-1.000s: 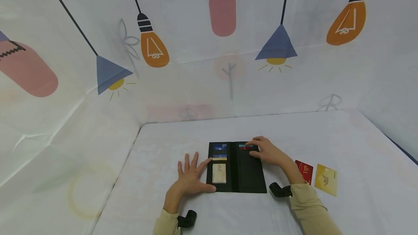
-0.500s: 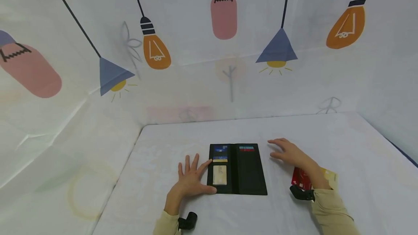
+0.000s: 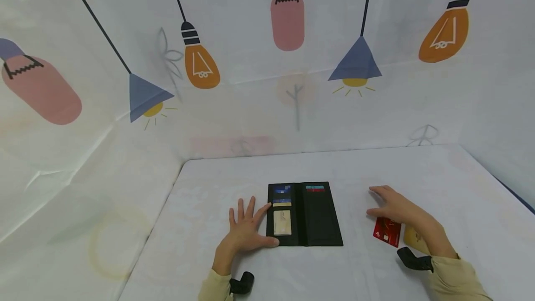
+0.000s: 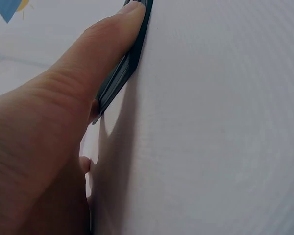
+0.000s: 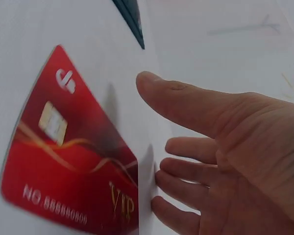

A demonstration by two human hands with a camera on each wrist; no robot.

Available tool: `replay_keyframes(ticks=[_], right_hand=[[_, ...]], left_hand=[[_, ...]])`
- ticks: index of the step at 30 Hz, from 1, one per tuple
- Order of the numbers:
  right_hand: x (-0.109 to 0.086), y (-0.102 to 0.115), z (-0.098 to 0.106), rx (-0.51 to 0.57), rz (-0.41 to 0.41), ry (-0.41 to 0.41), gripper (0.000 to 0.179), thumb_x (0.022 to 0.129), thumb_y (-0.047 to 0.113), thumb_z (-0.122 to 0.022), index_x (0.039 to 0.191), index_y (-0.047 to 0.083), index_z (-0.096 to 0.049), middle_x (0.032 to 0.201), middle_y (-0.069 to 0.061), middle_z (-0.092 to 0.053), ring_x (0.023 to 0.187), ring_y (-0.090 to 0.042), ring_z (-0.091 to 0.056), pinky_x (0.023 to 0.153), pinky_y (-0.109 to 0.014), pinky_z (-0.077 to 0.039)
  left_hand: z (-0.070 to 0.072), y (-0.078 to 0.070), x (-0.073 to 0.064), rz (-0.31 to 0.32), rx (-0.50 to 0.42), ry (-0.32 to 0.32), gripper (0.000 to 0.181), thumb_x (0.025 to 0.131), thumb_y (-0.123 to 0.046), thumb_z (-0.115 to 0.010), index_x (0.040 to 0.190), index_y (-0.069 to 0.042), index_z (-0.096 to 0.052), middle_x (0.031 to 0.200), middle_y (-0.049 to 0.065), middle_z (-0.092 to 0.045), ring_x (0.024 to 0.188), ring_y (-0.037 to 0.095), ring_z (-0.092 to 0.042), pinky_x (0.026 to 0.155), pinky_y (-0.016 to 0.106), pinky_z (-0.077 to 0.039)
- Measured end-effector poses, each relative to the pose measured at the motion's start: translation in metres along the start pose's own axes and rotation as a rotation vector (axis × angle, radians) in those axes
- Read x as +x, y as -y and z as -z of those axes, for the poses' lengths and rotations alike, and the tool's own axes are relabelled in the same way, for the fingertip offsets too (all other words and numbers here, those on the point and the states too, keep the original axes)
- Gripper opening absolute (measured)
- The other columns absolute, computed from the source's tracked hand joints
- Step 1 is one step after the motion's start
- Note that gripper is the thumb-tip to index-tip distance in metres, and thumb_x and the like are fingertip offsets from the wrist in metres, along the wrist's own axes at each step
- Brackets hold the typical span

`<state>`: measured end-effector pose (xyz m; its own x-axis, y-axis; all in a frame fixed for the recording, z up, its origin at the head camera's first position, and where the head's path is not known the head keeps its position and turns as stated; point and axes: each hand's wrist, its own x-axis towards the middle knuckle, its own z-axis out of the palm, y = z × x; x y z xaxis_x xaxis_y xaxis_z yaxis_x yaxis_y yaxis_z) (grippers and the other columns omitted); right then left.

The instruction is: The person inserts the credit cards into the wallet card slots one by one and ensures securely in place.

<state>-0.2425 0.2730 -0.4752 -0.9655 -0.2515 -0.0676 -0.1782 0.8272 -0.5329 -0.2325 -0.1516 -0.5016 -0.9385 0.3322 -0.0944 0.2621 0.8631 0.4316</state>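
A black card wallet [image 3: 322, 219] lies unfolded on the white table. Its left half holds blue cards [image 3: 282, 190] in the upper slots and a pale gold card [image 3: 282, 223] lower down; a teal and a red edge show at the top of the right half. My left hand [image 3: 244, 234] rests with spread fingers at the wallet's left edge, thumb on its lower corner. To the right, my right hand [image 3: 397, 206] hovers with nothing in it, fingers apart, beside a red VIP card [image 5: 73, 156] that has a chip. A gold card [image 3: 414, 239] is partly hidden under the right forearm.
The white table [image 3: 200, 185] meets a white wall [image 3: 251, 115] printed with lamps and bulbs along its back edge. Black wrist cameras [image 3: 242, 283] sit on both wrists.
My right hand has left the wallet's right half and moved right, to above the red card. The left hand and the wallet stay in place.
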Motion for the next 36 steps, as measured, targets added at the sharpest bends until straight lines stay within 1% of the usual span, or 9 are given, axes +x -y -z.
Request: replay_keyframes(ticks=[3,5,11,14,19,23,26,32,36], right_hand=[[-0.005,-0.002,0.002,-0.012,-0.014,0.012,0.077,0.082,0.031,-0.078,0.134,-0.014,-0.045,0.136,-0.04,-0.04,0.122,-0.053,-0.042,0.098,-0.063,-0.044],[-0.009,-0.003,0.003,-0.015,-0.02,0.018,0.078,0.081,0.032,-0.079,0.134,-0.014,-0.045,0.136,-0.04,-0.039,0.121,-0.054,-0.042,0.095,-0.063,-0.046],[-0.017,-0.007,0.004,-0.016,-0.009,0.019,0.076,0.081,0.034,-0.079,0.133,-0.013,-0.048,0.137,-0.039,-0.039,0.121,-0.054,-0.043,0.092,-0.062,-0.049],[-0.02,-0.007,0.003,-0.001,-0.009,0.039,0.077,0.081,0.035,-0.079,0.134,-0.013,-0.048,0.138,-0.039,-0.037,0.121,-0.055,-0.043,0.091,-0.062,-0.049],[-0.025,-0.006,0.003,0.033,-0.017,0.084,0.081,0.08,0.034,-0.081,0.135,-0.014,-0.045,0.141,-0.039,-0.032,0.118,-0.052,-0.045,0.09,-0.059,-0.051],[-0.032,-0.005,0.002,0.049,-0.005,0.103,0.083,0.079,0.032,-0.082,0.136,-0.016,-0.043,0.142,-0.039,-0.03,0.113,-0.047,-0.049,0.084,-0.051,-0.054],[-0.034,-0.005,0.001,0.044,0.001,0.1,0.084,0.079,0.031,-0.082,0.136,-0.016,-0.042,0.141,-0.039,-0.03,0.111,-0.044,-0.05,0.08,-0.046,-0.054],[-0.034,-0.007,-0.003,0.017,0.025,0.066,0.078,0.078,0.026,-0.083,0.131,-0.015,-0.044,0.138,-0.038,-0.035,0.107,-0.04,-0.052,0.078,-0.045,-0.056],[-0.034,-0.007,-0.005,0.0,0.039,0.045,0.074,0.077,0.025,-0.084,0.127,-0.013,-0.046,0.134,-0.035,-0.04,0.104,-0.037,-0.052,0.076,-0.043,-0.056]], left_hand=[[-0.001,0.0,0.0,0.0,-0.002,0.005,0.1,0.071,-0.064,-0.077,0.154,-0.027,-0.034,0.164,0.021,-0.009,0.148,0.05,0.008,0.112,0.07,0.008],[-0.001,0.001,0.0,0.004,0.001,0.012,0.101,0.071,-0.064,-0.077,0.154,-0.028,-0.033,0.165,0.02,-0.008,0.148,0.049,0.009,0.112,0.07,0.009],[-0.003,0.002,0.002,0.015,0.007,0.022,0.101,0.071,-0.066,-0.077,0.154,-0.029,-0.032,0.165,0.018,-0.006,0.148,0.048,0.01,0.112,0.07,0.009],[-0.003,0.004,0.003,0.022,0.01,0.025,0.101,0.071,-0.066,-0.076,0.154,-0.03,-0.032,0.166,0.017,-0.006,0.149,0.047,0.01,0.112,0.069,0.01],[-0.004,0.004,0.004,0.026,0.012,0.026,0.101,0.071,-0.067,-0.076,0.154,-0.03,-0.032,0.166,0.017,-0.006,0.149,0.047,0.011,0.112,0.069,0.01],[-0.004,0.004,0.004,0.026,0.008,0.028,0.101,0.071,-0.067,-0.076,0.154,-0.031,-0.031,0.166,0.017,-0.005,0.149,0.047,0.012,0.112,0.069,0.011],[-0.004,0.004,0.004,0.024,0.008,0.028,0.101,0.071,-0.066,-0.076,0.154,-0.031,-0.031,0.166,0.017,-0.005,0.149,0.046,0.012,0.112,0.069,0.011],[-0.005,0.004,0.005,0.023,0.013,0.03,0.101,0.071,-0.066,-0.076,0.154,-0.031,-0.031,0.166,0.017,-0.005,0.149,0.047,0.011,0.112,0.069,0.01],[-0.005,0.004,0.005,0.022,0.014,0.029,0.1,0.071,-0.066,-0.076,0.154,-0.03,-0.032,0.165,0.018,-0.006,0.149,0.048,0.01,0.112,0.069,0.01]])
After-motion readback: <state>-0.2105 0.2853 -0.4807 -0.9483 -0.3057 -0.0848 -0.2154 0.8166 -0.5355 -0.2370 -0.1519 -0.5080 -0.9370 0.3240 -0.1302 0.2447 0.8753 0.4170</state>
